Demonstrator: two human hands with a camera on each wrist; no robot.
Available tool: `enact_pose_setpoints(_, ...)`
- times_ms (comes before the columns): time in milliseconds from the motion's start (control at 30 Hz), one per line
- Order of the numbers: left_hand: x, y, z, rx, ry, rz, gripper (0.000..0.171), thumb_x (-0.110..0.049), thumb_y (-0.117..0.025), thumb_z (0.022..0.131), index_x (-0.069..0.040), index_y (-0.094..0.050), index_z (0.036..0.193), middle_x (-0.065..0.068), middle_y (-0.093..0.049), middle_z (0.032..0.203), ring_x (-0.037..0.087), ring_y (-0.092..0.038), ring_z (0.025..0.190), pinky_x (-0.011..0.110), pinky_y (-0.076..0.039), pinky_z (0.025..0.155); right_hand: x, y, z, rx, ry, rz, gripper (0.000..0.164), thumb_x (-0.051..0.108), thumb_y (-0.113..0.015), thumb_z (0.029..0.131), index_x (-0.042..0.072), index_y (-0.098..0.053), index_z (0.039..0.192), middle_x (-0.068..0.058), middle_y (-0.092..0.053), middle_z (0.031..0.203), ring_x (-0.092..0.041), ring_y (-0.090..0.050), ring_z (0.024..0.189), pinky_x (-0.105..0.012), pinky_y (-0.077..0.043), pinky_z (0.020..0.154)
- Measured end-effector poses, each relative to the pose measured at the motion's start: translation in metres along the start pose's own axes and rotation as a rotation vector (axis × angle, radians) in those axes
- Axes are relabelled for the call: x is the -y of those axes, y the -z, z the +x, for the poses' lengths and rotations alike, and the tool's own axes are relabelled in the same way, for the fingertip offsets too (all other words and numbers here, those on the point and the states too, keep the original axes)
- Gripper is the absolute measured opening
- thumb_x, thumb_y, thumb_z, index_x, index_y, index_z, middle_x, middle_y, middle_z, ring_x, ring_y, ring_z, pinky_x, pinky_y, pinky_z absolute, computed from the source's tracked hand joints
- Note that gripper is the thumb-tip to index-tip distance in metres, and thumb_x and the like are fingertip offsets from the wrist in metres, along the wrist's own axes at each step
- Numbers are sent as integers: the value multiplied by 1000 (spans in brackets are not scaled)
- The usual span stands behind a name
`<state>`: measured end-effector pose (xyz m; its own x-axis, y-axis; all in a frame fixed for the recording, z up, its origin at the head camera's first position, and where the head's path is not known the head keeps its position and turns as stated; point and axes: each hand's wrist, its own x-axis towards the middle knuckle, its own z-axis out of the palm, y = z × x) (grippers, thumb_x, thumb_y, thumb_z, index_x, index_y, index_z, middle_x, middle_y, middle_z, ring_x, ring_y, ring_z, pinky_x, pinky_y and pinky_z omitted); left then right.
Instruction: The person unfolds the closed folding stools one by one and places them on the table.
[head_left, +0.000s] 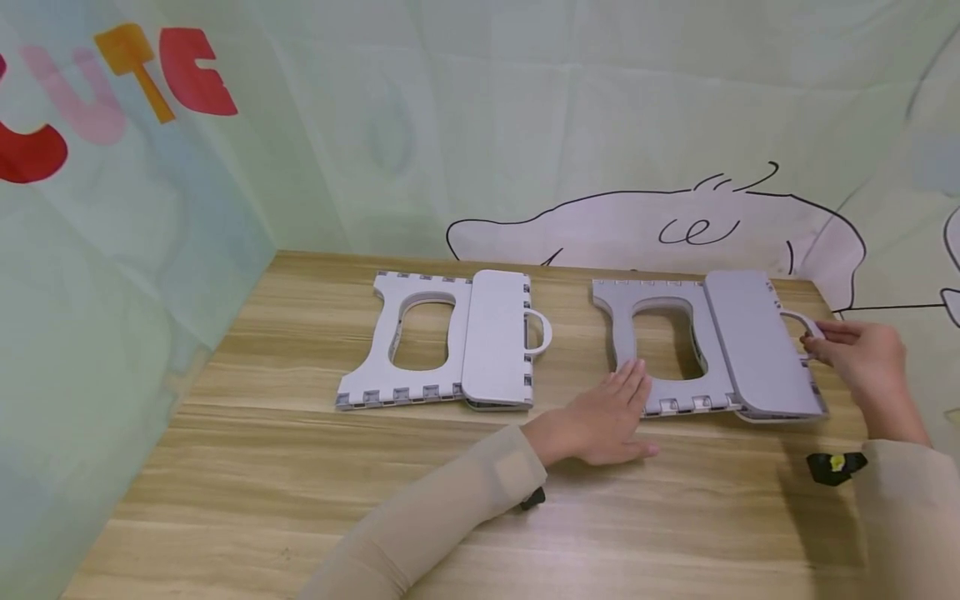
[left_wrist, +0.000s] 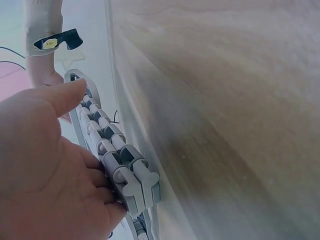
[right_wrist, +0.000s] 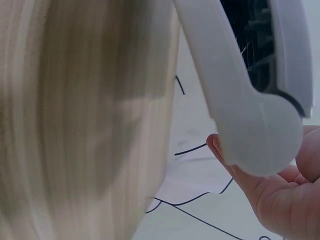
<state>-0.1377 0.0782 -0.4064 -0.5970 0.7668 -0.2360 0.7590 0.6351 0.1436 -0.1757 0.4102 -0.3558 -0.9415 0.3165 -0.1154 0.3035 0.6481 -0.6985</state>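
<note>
Pinching the handle (head_left: 801, 318) of the gray stool (head_left: 761, 342), the R hand (head_left: 866, 358) is at that stool's R end, thumb & fingers on the loop. L hand (head_left: 603, 421) rests on the gray stool's near L corner: fingers straight & pressed together, thumb out to the side, no grip seen in head view. Stools: 2 total, both folded, 1 handle each, both handles pointing R. White stool (head_left: 498, 333) is L of the gray stool, w/ a gap btwn; neither hand is on it. Both stools are on 1 wood worktop (head_left: 300, 483); can't tell if the gray stool's R end is fully down. 2 beige sleeves, L sleeve (head_left: 435, 508) & R sleeve (head_left: 907, 508), come in from the near side of the gray stool. 1 dark strap w/ yellow patch (head_left: 834, 468) at R wrist, just nearer than the gray stool. Behind the gray stool: pale cloth (head_left: 487, 100) w/ 1 big animal drawing (head_left: 637, 221); far L of it, 4 letters (head_left: 198, 71), "CUTE", 1st one cut off.
</note>
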Motion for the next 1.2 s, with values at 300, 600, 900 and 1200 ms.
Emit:
enact_pose_setpoints(300, 1, 0, -3, -27, 0, -45, 89, -62, -31, 102, 2, -2, 158, 21, 9, 164, 29, 11, 150, 31, 2, 119, 14, 2, -6, -49, 14, -48, 46, 4, -57, 100, -18, -45, 138, -37, -51, 132, 19, -48, 60, -12, -53, 57)
enact_pose_setpoints(600, 2, 0, -8, -38, -1, -91, 90, -61, -33, 103, 2, 1, 158, 21, 12, 163, 29, 13, 150, 31, 3, 119, 30, 6, -14, -114, 68, -124, 46, 11, -58, 101, -16, -49, 136, -38, -55, 127, 20, -42, 58, -7, -45, 51)
enact_pose_setpoints(900, 10, -6, -12, -74, -34, -125, 90, -60, -32, 103, 3, 4, 157, 22, 15, 162, 29, 16, 149, 30, 6, 118, 47, 9, -26, -141, 107, -169, 46, 16, -56, 103, -13, -50, 138, -37, -55, 128, -42, -62, 103, -10, -49, 59)
enact_pose_setpoints(1200, 12, -7, -20, -110, -51, -185, 90, -57, -34, 104, 4, 8, 156, 23, 20, 161, 29, 19, 148, 32, 4, 119, 67, 11, -37, -155, 123, -149, 51, 23, -51, 105, -8, -45, 144, -34, -51, 136, -46, -53, 118, -41, -46, 104)
